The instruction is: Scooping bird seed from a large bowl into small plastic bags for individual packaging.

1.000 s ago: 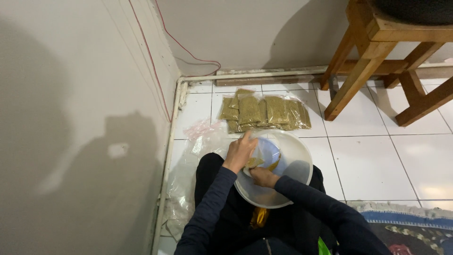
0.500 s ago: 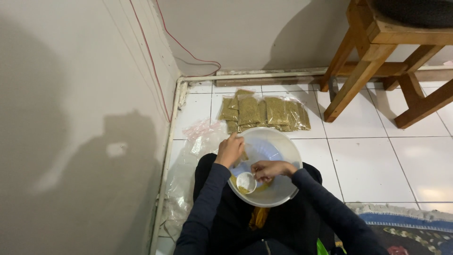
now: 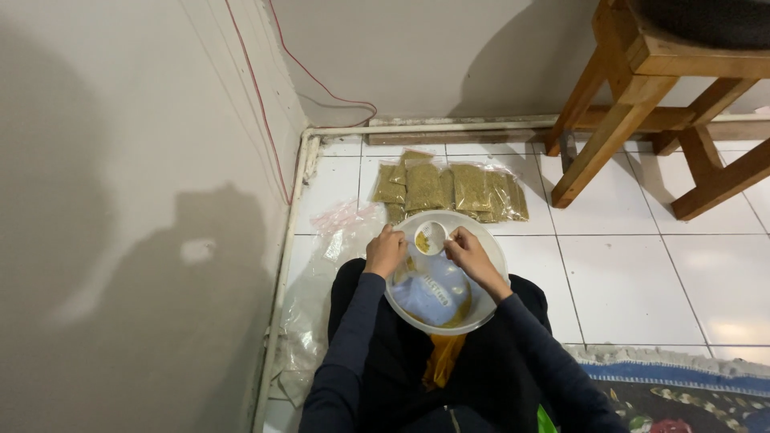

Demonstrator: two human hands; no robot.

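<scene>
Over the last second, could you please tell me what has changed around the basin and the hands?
The small white scoop rose from the near side of the white basin to its far rim, carried by the right hand. The left hand stayed at the far-left rim. The filled packets on the floor and the wooden stool did not move.

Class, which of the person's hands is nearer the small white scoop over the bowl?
Right. The right hand touches the small white scoop, apparently holding it; the left hand sits just left of it at the bowl rim.

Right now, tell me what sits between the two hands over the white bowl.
In the head view, a small round white scoop sits between left hand and right hand.
</scene>
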